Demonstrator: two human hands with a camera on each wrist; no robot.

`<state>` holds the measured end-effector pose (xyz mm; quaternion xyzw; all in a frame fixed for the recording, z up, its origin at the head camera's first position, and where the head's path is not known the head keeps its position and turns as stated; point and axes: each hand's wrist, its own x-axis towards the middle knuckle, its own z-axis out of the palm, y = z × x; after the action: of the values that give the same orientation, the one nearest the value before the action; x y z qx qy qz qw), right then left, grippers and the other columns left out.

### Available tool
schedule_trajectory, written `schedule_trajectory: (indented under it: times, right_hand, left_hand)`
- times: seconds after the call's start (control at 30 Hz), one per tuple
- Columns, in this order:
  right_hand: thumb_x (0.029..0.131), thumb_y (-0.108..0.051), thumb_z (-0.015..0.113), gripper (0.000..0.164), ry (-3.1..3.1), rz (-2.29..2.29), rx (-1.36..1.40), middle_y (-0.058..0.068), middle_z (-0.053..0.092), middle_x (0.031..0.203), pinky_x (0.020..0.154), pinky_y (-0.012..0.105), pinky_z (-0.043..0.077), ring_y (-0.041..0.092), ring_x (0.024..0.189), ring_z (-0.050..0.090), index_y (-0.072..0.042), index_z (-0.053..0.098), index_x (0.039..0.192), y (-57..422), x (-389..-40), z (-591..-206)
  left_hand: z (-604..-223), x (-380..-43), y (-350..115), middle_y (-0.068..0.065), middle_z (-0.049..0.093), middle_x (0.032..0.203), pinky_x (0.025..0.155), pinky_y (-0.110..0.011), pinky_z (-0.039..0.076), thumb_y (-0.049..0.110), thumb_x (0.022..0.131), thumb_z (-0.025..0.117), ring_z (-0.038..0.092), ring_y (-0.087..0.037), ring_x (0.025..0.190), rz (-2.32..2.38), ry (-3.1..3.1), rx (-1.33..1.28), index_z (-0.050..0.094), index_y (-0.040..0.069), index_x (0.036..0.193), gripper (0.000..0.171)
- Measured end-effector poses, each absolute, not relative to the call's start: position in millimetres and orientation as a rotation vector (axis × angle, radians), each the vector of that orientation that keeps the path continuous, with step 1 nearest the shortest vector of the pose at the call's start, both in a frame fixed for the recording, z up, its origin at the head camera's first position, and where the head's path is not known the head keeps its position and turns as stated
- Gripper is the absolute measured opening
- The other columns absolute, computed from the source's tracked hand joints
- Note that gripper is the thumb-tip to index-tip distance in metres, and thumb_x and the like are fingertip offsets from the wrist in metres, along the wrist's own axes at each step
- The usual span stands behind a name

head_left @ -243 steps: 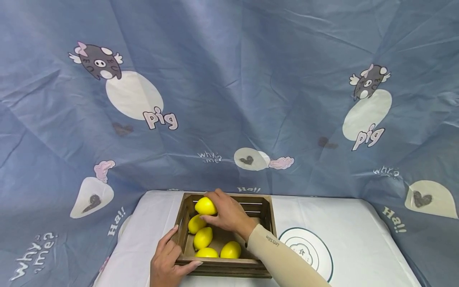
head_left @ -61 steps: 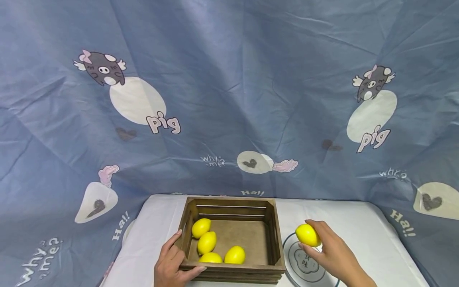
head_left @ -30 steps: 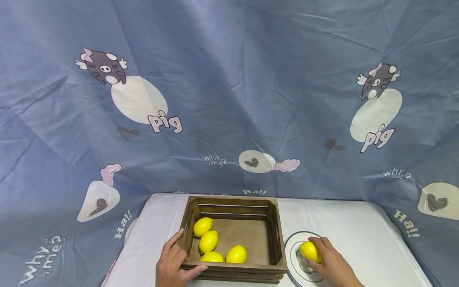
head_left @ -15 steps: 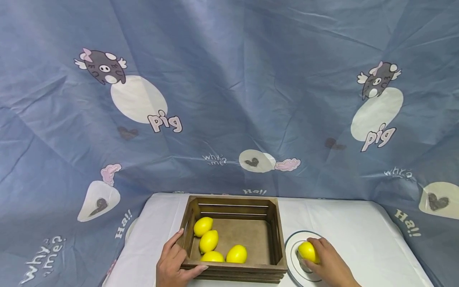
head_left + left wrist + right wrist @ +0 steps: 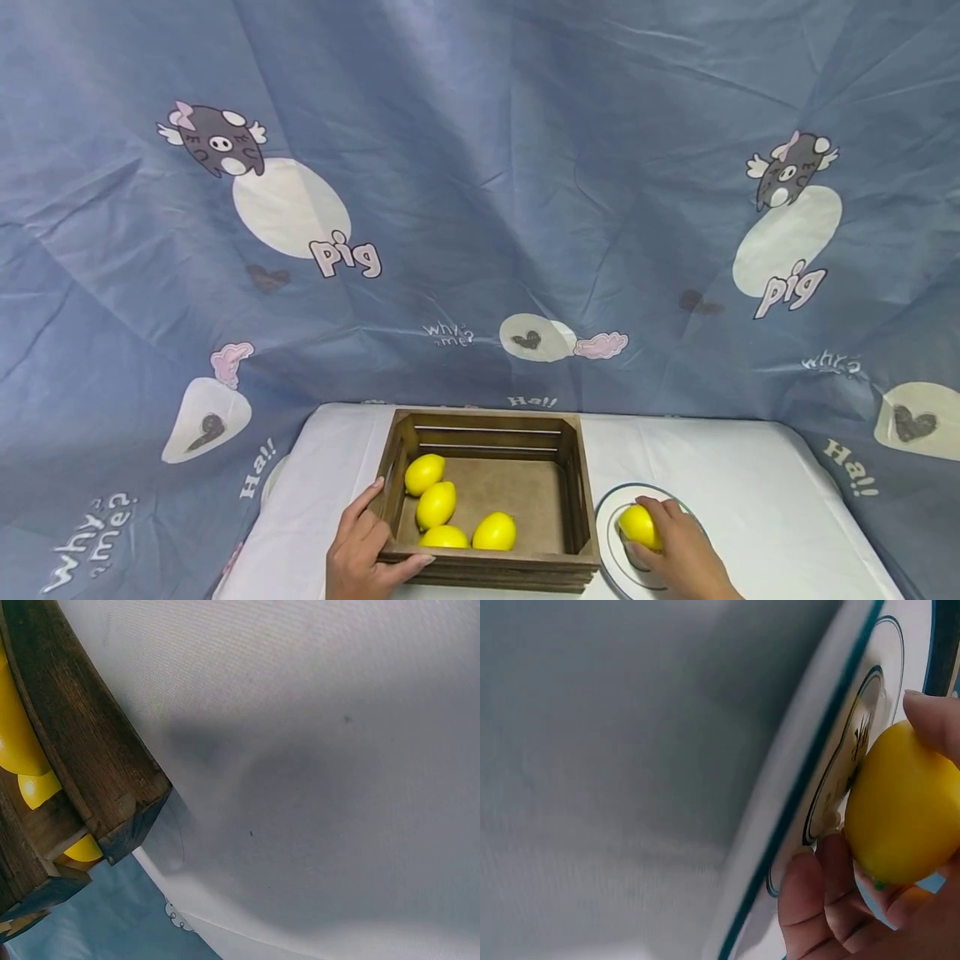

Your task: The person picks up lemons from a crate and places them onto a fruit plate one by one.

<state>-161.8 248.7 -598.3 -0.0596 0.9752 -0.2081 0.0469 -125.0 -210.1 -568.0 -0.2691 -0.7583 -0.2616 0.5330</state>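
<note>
Held over the middle of a round white plate with a dark blue-green rim, as the right-hand side shows, a smooth, bright yellow, oval lemon bears a small green spot at one end; I cannot tell whether it touches the plate. The right hand pinches it between thumb and fingers. The left hand, thumb and forefinger spread wide, touches the near left corner of a brown slatted wooden crate.

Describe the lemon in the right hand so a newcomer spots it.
Find the wooden crate; right of it sits a teal-rimmed white plate. Over that plate, the right hand holds the lemon. Four other lemons lie in the crate; this one alone is outside.
</note>
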Motion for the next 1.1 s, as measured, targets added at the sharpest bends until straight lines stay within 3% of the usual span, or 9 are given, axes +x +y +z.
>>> schedule_trajectory:
  times: [0.23, 0.5, 0.67, 0.9, 1.1]
  right_hand:
    - [0.076, -0.042, 0.093, 0.086, 2.912, -0.707, -0.131, 0.011, 0.055, 0.116, 0.088, 0.054, 0.059, 0.023, 0.094, 0.059, -0.008, 0.054, 0.145, 245.6, -165.8, -600.7]
    - [0.078, -0.036, 0.092, 0.086, 2.885, -0.802, -0.096, 0.016, 0.053, 0.118, 0.085, 0.05, 0.06, 0.022, 0.09, 0.06, -0.004, 0.051, 0.146, 243.4, -166.7, -599.3]
    - [0.079, -0.034, 0.092, 0.081, 2.88, -0.788, -0.084, 0.015, 0.053, 0.116, 0.084, 0.05, 0.06, 0.022, 0.088, 0.059, -0.005, 0.053, 0.144, 243.4, -166.5, -599.6]
    - [0.078, -0.032, 0.093, 0.081, 2.894, -0.786, -0.086, 0.014, 0.053, 0.116, 0.09, 0.055, 0.06, 0.023, 0.091, 0.06, -0.006, 0.053, 0.145, 243.7, -164.3, -602.3]
    - [0.079, -0.037, 0.092, 0.082, 2.896, -0.846, -0.101, 0.013, 0.053, 0.116, 0.083, 0.047, 0.059, 0.02, 0.089, 0.058, -0.011, 0.054, 0.147, 248.9, -163.1, -607.8]
  left_hand:
    - [-567.5, -125.8, -211.0, 0.004, 0.027, 0.063, 0.113, -0.033, 0.051, 0.064, 0.087, 0.076, 0.063, -0.043, 0.078, -0.614, -1.81, -0.633, 0.036, 0.017, 0.063, 0.067]
    - [-569.8, -124.7, -211.3, 0.004, 0.028, 0.063, 0.113, -0.032, 0.05, 0.066, 0.087, 0.076, 0.065, -0.047, 0.086, -0.625, -1.817, -0.621, 0.037, 0.016, 0.063, 0.067]
    - [-570.4, -125.2, -210.9, 0.004, 0.028, 0.063, 0.113, -0.034, 0.051, 0.064, 0.088, 0.076, 0.062, -0.04, 0.075, -0.622, -1.808, -0.629, 0.037, 0.016, 0.063, 0.067]
    - [-569.6, -124.7, -210.4, 0.004, 0.027, 0.062, 0.113, -0.034, 0.051, 0.064, 0.088, 0.076, 0.06, -0.037, 0.072, -0.623, -1.807, -0.632, 0.038, 0.016, 0.063, 0.066]
    - [-569.0, -124.8, -209.8, 0.003, 0.027, 0.062, 0.113, -0.034, 0.051, 0.063, 0.088, 0.077, 0.057, -0.033, 0.067, -0.632, -1.805, -0.631, 0.038, 0.016, 0.062, 0.066]
